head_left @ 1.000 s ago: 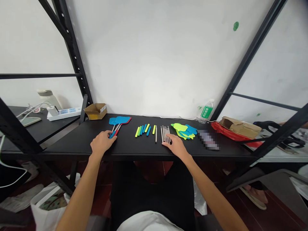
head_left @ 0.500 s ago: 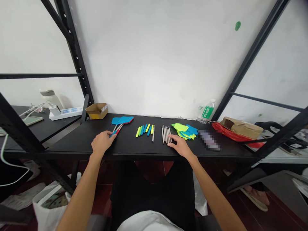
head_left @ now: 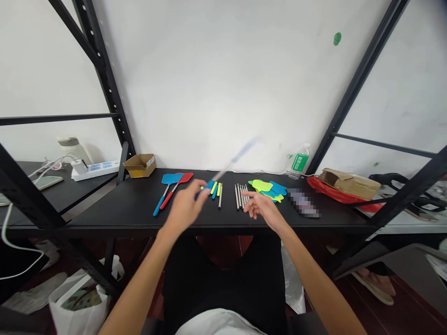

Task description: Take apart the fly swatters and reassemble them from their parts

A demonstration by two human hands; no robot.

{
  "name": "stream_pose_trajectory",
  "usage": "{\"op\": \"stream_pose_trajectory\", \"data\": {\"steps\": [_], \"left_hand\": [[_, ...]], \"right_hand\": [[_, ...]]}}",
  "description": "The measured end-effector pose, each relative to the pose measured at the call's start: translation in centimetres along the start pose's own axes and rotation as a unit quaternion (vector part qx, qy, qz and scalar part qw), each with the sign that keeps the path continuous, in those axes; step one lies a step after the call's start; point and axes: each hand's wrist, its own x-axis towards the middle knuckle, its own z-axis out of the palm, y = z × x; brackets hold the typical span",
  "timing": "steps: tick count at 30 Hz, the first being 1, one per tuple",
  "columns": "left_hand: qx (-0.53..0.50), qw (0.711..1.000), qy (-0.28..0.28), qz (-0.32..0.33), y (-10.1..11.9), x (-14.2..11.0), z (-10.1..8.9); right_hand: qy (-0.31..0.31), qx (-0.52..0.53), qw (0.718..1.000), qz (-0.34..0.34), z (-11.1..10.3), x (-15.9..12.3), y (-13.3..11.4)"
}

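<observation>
In the middle of the frame we see a long black tabletop [head_left: 118,200]. Left of centre, our left hand [head_left: 185,204] closes its fingers around the blue handle of a motion-blurred spatula [head_left: 223,170] with a metal shaft, its head rising towards the centre. Right of centre, our right hand [head_left: 261,207] keeps its fingers loosely spread beside thin silver metal tubes [head_left: 240,197]. One blue spatula [head_left: 172,178] and one red spatula [head_left: 185,177] lie left of centre; small yellow and blue handle sleeves [head_left: 216,190] sit near the middle.

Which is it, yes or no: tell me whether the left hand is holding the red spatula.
No, the red spatula lies on the black table, while the left hand holds a raised blue-handled utensil.
</observation>
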Motion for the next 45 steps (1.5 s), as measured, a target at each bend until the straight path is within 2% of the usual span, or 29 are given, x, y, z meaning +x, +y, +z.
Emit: {"op": "stream_pose_trajectory", "data": {"steps": [2, 4, 9, 14, 17, 20, 23, 25, 28, 32, 35, 38, 40, 42, 44, 45], "left_hand": [[-0.019, 0.993, -0.070, 0.096, 3.2, -1.0, 1.4], [-0.026, 0.982, -0.096, 0.163, 4.9, -1.8, 2.2], [-0.006, 0.984, -0.057, 0.167, 5.1, -2.3, 1.8], [0.005, 0.977, -0.042, 0.211, 5.5, -2.4, 0.5], [-0.049, 0.988, -0.019, 0.143, 4.8, -2.2, -0.7], [-0.070, 0.997, 0.015, 0.025, 2.0, -1.4, -1.8], [0.030, 0.995, 0.051, -0.078, -1.9, -0.4, -1.6], [0.129, 0.975, 0.076, -0.162, -4.1, 0.0, -0.6], [0.193, 0.954, 0.046, -0.223, -6.1, 0.1, 1.9], [0.215, 0.953, 0.004, -0.213, -6.9, 0.0, 4.6], [0.216, 0.956, -0.021, -0.197, -7.2, 0.1, 5.3], [0.203, 0.964, -0.032, -0.168, -7.0, 0.3, 5.1], [0.182, 0.973, -0.017, -0.143, -5.8, 0.4, 4.7], [0.114, 0.987, 0.002, -0.112, -3.6, 0.4, 4.5], [-0.032, 0.996, -0.019, -0.085, -0.7, 0.1, 4.7], [-0.118, 0.989, -0.053, -0.071, 0.9, -0.2, 4.8]], "right_hand": [[-0.040, 0.063, 0.997, 0.027, 0.7, -0.8, -1.5], [-0.029, 0.083, 0.996, 0.032, 1.1, -1.3, -2.6], [0.049, 0.108, 0.993, 0.008, 0.3, -1.8, -4.1], [0.017, 0.098, 0.995, 0.003, -1.1, -2.4, -5.5], [0.049, 0.090, 0.994, -0.023, -3.4, -3.3, -6.8], [0.131, 0.115, 0.982, -0.074, -6.8, -4.3, -8.0], [0.197, 0.078, 0.974, -0.082, -9.4, -4.8, -8.2], [0.216, 0.033, 0.974, -0.057, -9.9, -4.7, -7.7], [0.209, -0.026, 0.978, 0.007, -9.2, -3.9, -6.5], [0.204, -0.004, 0.979, 0.029, -7.2, -2.5, -5.4], [0.204, 0.051, 0.977, 0.030, -6.0, -1.7, -4.6], [0.203, 0.083, 0.975, 0.033, -5.1, -1.0, -3.5], [0.204, 0.088, 0.974, 0.035, -4.5, -0.7, -2.9], [0.197, 0.098, 0.975, 0.038, -3.5, -0.5, -2.5], [0.166, 0.123, 0.978, 0.041, -2.2, -0.5, -2.4], [0.143, 0.135, 0.980, 0.044, -1.4, -0.5, -2.4]]}}
